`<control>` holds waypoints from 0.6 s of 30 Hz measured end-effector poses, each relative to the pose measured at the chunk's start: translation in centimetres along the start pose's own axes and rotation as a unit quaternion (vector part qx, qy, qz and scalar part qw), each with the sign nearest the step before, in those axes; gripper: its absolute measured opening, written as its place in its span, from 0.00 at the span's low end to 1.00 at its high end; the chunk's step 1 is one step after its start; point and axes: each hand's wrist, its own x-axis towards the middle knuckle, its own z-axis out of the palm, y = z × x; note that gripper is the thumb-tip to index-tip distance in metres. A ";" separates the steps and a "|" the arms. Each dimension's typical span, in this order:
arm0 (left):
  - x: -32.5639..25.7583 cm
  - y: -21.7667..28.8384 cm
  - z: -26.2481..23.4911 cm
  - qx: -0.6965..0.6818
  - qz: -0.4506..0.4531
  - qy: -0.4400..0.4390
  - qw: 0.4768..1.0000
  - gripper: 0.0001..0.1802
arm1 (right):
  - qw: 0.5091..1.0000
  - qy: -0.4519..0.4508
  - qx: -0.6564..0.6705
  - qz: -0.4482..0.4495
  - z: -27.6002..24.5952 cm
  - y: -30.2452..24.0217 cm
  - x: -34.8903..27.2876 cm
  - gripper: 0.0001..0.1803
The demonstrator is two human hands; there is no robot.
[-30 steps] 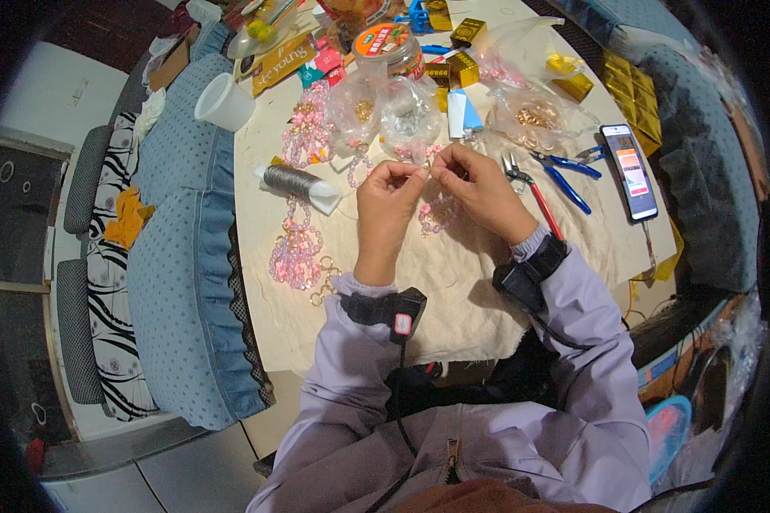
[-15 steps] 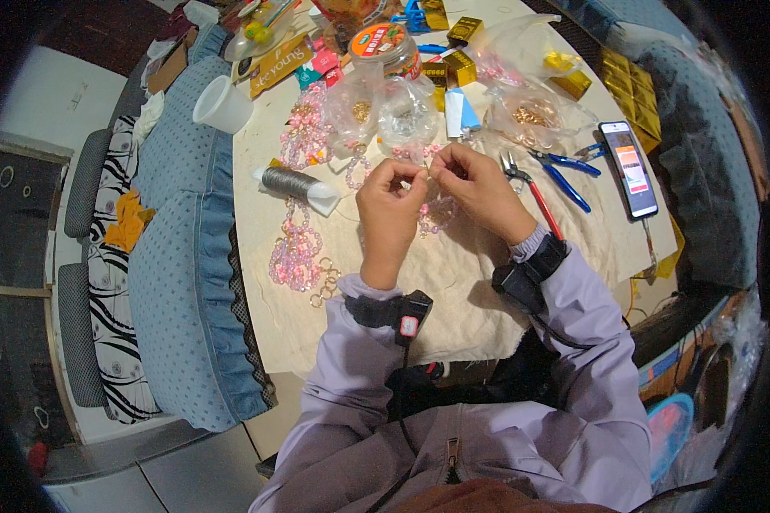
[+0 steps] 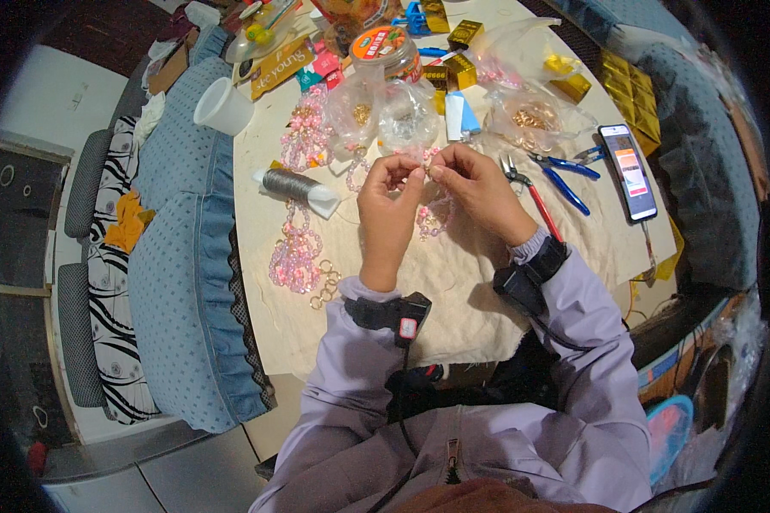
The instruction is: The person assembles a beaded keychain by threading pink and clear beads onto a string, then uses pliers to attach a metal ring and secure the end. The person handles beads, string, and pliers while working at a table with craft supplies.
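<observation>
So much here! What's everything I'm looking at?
table: one, pale, centre
cloth: one, cream, on table
bead bunches: several, pink, left
wire spool: one, grey, left
rings: several, gold, left
pliers: at least one, blue-handled, right
hand tool: one, red-handled, right
phone: one, black, right edge
bags: several, clear, far side
jar: one, orange lid, far side
boxes: several, gold, far side
tub: one, white, left edge
covered seats: at least two, blue, both sides
small piece: one, colour unclear, pinched centrally
left hand: one, lavender-sleeved, centre
right hand: one, lavender-sleeved, centre
</observation>
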 end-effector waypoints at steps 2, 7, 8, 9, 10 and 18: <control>0.1 -0.2 -0.3 -0.003 -0.025 -0.012 1.000 0.06 | 1.000 0.000 0.014 0.008 0.0 0.0 0.0 0.07; 0.0 -0.2 -0.4 -0.067 -0.051 -0.031 0.996 0.07 | 0.998 -0.001 0.061 0.005 0.1 0.5 0.1 0.06; 0.0 -0.2 -0.3 -0.095 -0.052 -0.034 0.994 0.08 | 0.998 -0.002 0.067 0.005 0.0 0.6 0.2 0.05; 0.0 -0.1 -0.4 -0.097 -0.059 -0.033 0.993 0.08 | 0.998 -0.001 0.064 0.005 0.0 0.6 0.2 0.05; 0.0 -0.1 -0.4 -0.103 -0.061 -0.035 0.992 0.08 | 0.997 -0.004 0.074 0.008 0.0 0.7 0.2 0.04; 0.2 -0.1 -0.9 -0.220 -0.148 -0.058 0.962 0.07 | 0.987 -0.012 0.156 0.021 0.2 0.4 0.0 0.04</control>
